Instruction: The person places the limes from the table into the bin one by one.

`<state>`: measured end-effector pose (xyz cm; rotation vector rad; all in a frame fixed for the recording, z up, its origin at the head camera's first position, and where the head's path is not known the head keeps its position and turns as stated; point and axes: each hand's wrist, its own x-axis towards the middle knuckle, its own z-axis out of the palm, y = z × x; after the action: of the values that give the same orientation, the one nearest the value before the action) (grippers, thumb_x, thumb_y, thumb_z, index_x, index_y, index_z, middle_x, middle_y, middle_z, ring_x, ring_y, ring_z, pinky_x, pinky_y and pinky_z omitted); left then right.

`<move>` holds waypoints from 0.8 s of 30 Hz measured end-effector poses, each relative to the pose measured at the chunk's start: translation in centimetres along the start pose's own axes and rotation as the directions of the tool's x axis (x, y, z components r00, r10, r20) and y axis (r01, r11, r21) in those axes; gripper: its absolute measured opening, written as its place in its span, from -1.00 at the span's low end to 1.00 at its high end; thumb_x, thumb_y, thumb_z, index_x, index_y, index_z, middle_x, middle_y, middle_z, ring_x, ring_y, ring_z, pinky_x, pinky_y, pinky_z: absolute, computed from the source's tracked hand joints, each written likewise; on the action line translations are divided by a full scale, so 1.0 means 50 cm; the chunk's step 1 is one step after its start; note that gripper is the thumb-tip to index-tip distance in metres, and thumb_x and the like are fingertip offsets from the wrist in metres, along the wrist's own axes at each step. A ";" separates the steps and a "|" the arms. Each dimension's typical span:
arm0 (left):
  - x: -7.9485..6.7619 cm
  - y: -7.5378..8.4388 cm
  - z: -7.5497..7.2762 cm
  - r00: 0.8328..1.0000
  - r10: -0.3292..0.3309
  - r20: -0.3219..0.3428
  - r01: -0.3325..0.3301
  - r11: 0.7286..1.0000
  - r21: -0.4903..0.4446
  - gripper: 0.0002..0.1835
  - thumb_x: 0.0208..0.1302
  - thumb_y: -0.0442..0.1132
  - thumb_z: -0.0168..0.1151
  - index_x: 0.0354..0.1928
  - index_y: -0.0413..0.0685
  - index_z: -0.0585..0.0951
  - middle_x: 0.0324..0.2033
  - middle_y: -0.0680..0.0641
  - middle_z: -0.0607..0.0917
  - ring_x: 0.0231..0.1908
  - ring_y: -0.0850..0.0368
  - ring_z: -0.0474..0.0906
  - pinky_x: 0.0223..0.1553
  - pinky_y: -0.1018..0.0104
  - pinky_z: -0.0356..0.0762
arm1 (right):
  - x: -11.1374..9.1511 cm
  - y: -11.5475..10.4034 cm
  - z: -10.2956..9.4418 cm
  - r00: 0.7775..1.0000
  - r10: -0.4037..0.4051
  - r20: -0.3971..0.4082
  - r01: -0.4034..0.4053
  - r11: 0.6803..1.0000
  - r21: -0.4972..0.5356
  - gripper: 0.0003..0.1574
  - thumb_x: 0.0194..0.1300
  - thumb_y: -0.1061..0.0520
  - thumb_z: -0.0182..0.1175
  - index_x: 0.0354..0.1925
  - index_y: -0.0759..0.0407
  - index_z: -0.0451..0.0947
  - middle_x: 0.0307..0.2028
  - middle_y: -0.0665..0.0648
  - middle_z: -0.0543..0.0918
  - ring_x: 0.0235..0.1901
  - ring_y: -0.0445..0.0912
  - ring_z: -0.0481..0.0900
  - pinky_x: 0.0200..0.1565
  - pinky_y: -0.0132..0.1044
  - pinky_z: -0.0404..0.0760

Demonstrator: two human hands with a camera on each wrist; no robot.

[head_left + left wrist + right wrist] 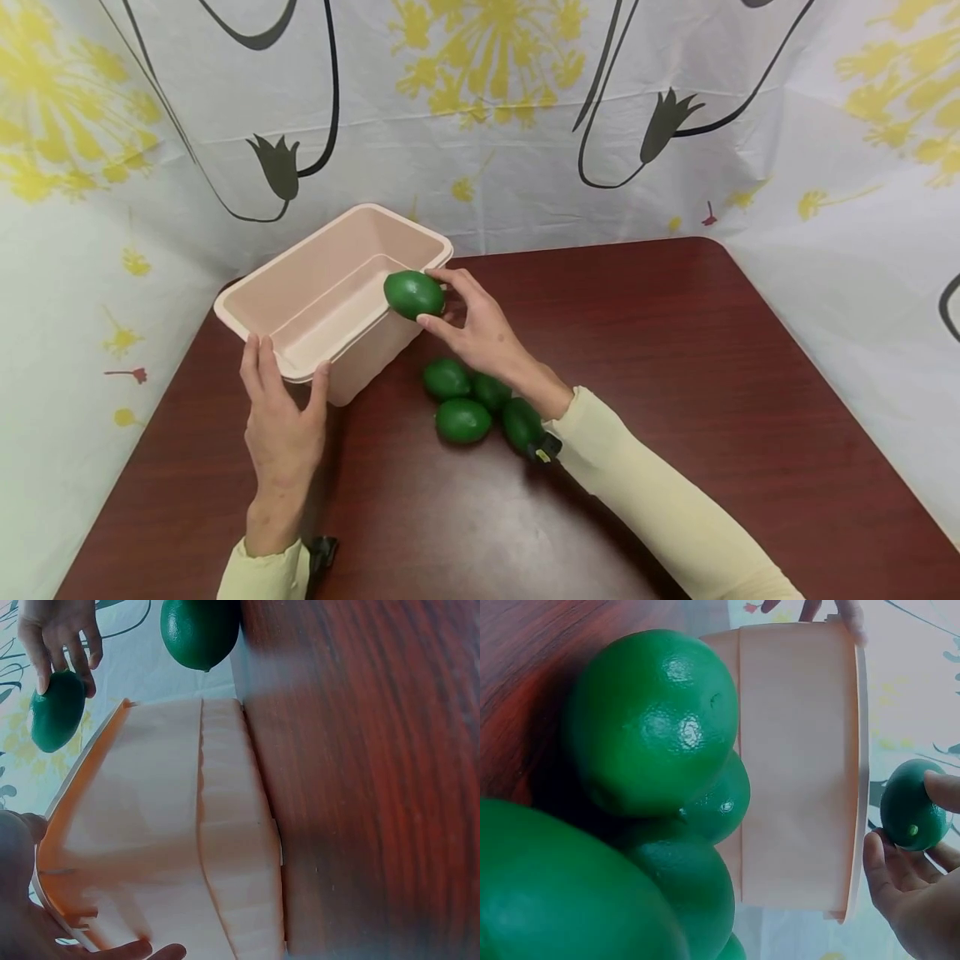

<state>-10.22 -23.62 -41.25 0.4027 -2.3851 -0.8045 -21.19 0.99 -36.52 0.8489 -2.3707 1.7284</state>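
Note:
My right hand [483, 329] pinches a green lime [413, 294] between thumb and fingers, above the long near rim of a pale pink plastic bin [333, 237]. In the right wrist view, the same lime [913, 804] shows its stem end, clear of the bin's rim. My left hand [283, 425] grips the bin's near left corner, with fingers and thumb about the rim. More limes lie clustered on the table in front of the bin, one lime [462, 421] nearest me and another lime [522, 425] partly behind the right wrist.
A dark red-brown wooden table [637, 333] carries everything. Behind it and at the sides hangs a white sheet [525, 192] with yellow and grey flower prints. The bin stands at the table's back left, close to the sheet.

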 end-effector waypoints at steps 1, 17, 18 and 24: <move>0.000 0.000 0.000 1.000 0.001 -0.001 -0.001 1.000 0.001 -0.10 0.46 0.23 0.17 0.67 0.08 0.09 0.67 0.01 0.07 0.00 -0.55 0.57 -0.10 -0.45 0.45 | 0.001 -0.001 0.001 1.000 -0.005 0.000 0.005 1.000 -0.001 -0.26 0.34 0.16 0.42 0.41 0.09 0.43 0.13 0.10 0.55 -0.12 -0.06 0.68 0.05 -0.10 0.70; 0.002 -0.001 -0.001 1.000 0.003 0.001 -0.003 1.000 0.004 -0.10 0.46 0.23 0.16 0.67 0.10 0.08 0.67 0.03 0.07 0.01 -0.56 0.57 -0.11 -0.45 0.45 | 0.015 -0.008 0.013 0.999 -0.047 0.011 0.047 0.998 -0.049 -0.26 0.35 0.16 0.42 0.42 0.16 0.41 0.25 0.14 0.60 0.17 0.00 0.63 0.15 -0.17 0.66; 0.002 -0.002 -0.001 1.000 0.003 0.000 -0.003 1.000 0.004 -0.10 0.46 0.23 0.16 0.67 0.10 0.08 0.67 0.03 0.08 0.00 -0.56 0.58 -0.11 -0.45 0.45 | 0.016 -0.008 0.014 0.999 -0.045 0.010 0.046 0.998 -0.047 -0.25 0.34 0.16 0.42 0.42 0.16 0.42 0.25 0.14 0.60 0.19 0.00 0.63 0.15 -0.18 0.66; 0.001 -0.003 0.000 1.000 0.010 -0.005 -0.010 1.000 0.003 -0.11 0.46 0.23 0.17 0.67 0.09 0.09 0.66 0.02 0.08 -0.03 -0.56 0.58 -0.13 -0.45 0.45 | 0.022 -0.011 0.018 0.999 -0.041 0.014 0.041 0.999 -0.018 -0.26 0.32 0.14 0.45 0.40 0.10 0.45 0.27 0.09 0.61 0.25 -0.05 0.64 0.12 -0.20 0.68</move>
<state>-10.25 -23.77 -41.31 0.3928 -2.3815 -0.7947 -21.63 -0.37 -35.98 0.9033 -2.3561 1.6889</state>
